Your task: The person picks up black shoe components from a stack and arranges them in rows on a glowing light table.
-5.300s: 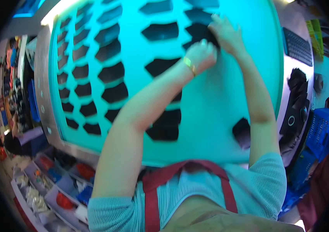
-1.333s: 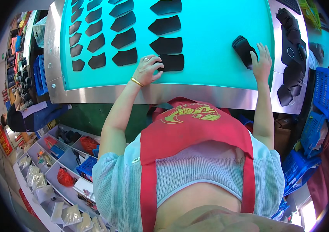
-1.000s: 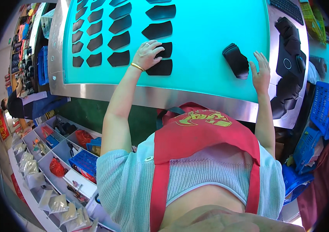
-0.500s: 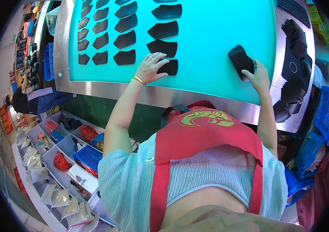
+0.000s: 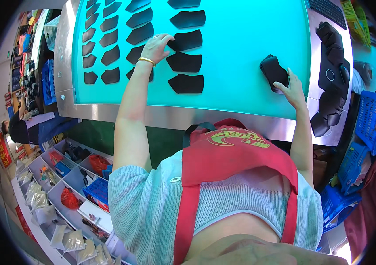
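Black pointed flat pieces lie in several columns on the turquoise lit tabletop. My left hand is over the gap between two columns. Its fingers are apart, with the fingertips at the left point of one black piece; whether they press on it I cannot tell. The nearest piece in that column lies uncovered. On the right, my right hand grips the near end of a stack of black pieces, thumb on one side and fingers on the other. The stack rests on the tabletop.
A metal rim borders the table. On its right side lie overlapping dark pieces and a keyboard. Blue crates stand beyond. At lower left is a divided tray with bagged items; another person is at far left.
My left hand has moved farther away and left, off the nearest piece of the right-hand column. My right hand stays at the stack. The whole view has shifted slightly.
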Demonstrator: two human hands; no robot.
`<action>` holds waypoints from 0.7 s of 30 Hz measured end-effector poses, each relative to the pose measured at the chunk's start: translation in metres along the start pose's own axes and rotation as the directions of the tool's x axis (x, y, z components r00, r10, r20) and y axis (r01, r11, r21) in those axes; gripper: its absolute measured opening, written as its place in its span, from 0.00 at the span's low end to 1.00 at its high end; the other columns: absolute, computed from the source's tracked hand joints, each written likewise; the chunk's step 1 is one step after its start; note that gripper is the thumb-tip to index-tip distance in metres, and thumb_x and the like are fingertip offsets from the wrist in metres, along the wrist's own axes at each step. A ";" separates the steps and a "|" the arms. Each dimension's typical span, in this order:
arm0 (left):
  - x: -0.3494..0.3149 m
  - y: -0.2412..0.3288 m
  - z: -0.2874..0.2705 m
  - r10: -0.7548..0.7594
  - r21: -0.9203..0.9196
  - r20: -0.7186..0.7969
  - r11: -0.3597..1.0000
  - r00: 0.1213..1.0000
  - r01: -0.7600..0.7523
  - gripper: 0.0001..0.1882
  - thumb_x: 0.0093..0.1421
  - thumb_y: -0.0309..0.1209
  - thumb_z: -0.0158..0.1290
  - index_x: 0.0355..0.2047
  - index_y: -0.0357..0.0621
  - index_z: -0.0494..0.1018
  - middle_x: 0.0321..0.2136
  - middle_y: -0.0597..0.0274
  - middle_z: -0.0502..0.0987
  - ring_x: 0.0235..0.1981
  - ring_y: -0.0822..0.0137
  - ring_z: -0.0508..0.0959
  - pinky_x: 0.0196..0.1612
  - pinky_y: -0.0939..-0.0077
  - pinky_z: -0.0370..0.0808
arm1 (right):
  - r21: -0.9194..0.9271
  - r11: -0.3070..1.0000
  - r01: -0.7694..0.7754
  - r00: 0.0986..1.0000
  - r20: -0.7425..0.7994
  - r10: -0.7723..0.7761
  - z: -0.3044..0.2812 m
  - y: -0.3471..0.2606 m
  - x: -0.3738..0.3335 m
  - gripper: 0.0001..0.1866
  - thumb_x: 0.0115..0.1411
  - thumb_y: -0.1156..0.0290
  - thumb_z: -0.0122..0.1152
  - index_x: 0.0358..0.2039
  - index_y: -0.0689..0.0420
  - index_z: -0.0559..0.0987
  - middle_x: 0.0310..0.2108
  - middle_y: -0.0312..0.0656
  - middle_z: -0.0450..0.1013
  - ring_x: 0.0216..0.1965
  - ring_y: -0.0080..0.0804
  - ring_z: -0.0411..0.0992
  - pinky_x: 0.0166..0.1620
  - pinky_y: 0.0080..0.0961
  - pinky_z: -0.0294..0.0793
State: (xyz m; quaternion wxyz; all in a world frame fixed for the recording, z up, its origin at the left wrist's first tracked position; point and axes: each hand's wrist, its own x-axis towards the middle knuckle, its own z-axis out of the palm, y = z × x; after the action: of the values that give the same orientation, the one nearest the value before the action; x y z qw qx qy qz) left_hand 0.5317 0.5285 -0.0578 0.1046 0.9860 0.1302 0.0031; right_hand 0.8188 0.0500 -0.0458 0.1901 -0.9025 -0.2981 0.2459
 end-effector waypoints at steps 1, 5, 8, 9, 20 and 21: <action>-0.001 -0.001 0.000 -0.020 -0.011 0.015 1.000 1.000 0.020 0.27 0.51 0.27 0.65 0.52 0.53 0.70 0.52 0.62 0.75 0.55 0.54 0.75 0.56 0.59 0.73 | 0.003 1.000 -0.004 1.000 -0.004 0.004 0.001 -0.001 -0.001 0.55 0.52 0.40 0.71 0.70 0.62 0.61 0.64 0.58 0.65 0.65 0.54 0.61 0.67 0.45 0.62; 0.006 -0.005 0.004 -0.039 0.004 -0.018 0.999 0.999 0.039 0.27 0.51 0.29 0.66 0.51 0.55 0.69 0.51 0.63 0.75 0.53 0.55 0.76 0.56 0.60 0.74 | -0.023 1.000 -0.019 1.000 -0.025 0.018 0.004 -0.004 -0.005 0.56 0.51 0.40 0.71 0.70 0.62 0.61 0.65 0.58 0.64 0.66 0.55 0.60 0.67 0.46 0.60; 0.013 -0.009 0.008 -0.094 -0.017 -0.033 0.995 0.995 0.094 0.26 0.53 0.31 0.67 0.50 0.54 0.68 0.50 0.62 0.75 0.52 0.54 0.76 0.57 0.59 0.74 | -0.029 0.999 -0.019 0.999 -0.031 0.018 0.004 -0.004 -0.004 0.55 0.51 0.40 0.71 0.70 0.62 0.60 0.65 0.58 0.63 0.67 0.55 0.60 0.68 0.46 0.60; 0.015 -0.013 0.010 -0.110 -0.022 -0.054 0.994 0.993 0.109 0.25 0.53 0.32 0.67 0.50 0.54 0.68 0.50 0.61 0.75 0.51 0.53 0.77 0.56 0.58 0.74 | -0.023 1.000 -0.019 0.999 -0.027 0.018 0.004 -0.005 -0.004 0.55 0.51 0.40 0.71 0.70 0.62 0.60 0.65 0.58 0.63 0.67 0.55 0.59 0.68 0.46 0.59; 0.004 0.021 0.009 -0.123 -0.100 -0.374 0.991 0.919 0.091 0.18 0.57 0.29 0.63 0.47 0.46 0.73 0.46 0.56 0.78 0.49 0.52 0.77 0.52 0.60 0.75 | -0.105 0.990 -0.094 0.995 0.019 0.096 -0.004 -0.022 0.019 0.53 0.40 0.49 0.81 0.62 0.67 0.69 0.60 0.62 0.68 0.60 0.56 0.68 0.60 0.44 0.70; 0.002 0.041 0.011 -0.082 -0.153 -0.344 0.988 0.935 0.030 0.18 0.56 0.29 0.63 0.47 0.46 0.73 0.45 0.57 0.78 0.49 0.53 0.78 0.51 0.61 0.75 | -0.071 0.989 -0.127 0.987 0.086 0.133 -0.009 -0.030 0.022 0.48 0.39 0.52 0.81 0.57 0.65 0.73 0.57 0.60 0.70 0.58 0.55 0.70 0.58 0.44 0.72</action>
State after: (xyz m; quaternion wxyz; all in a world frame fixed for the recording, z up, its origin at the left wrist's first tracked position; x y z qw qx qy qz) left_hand 0.5445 0.4879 -0.0599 0.1515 0.9553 0.1742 0.1845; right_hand 0.8257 0.0847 -0.0311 0.1305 -0.9137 -0.2546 0.2885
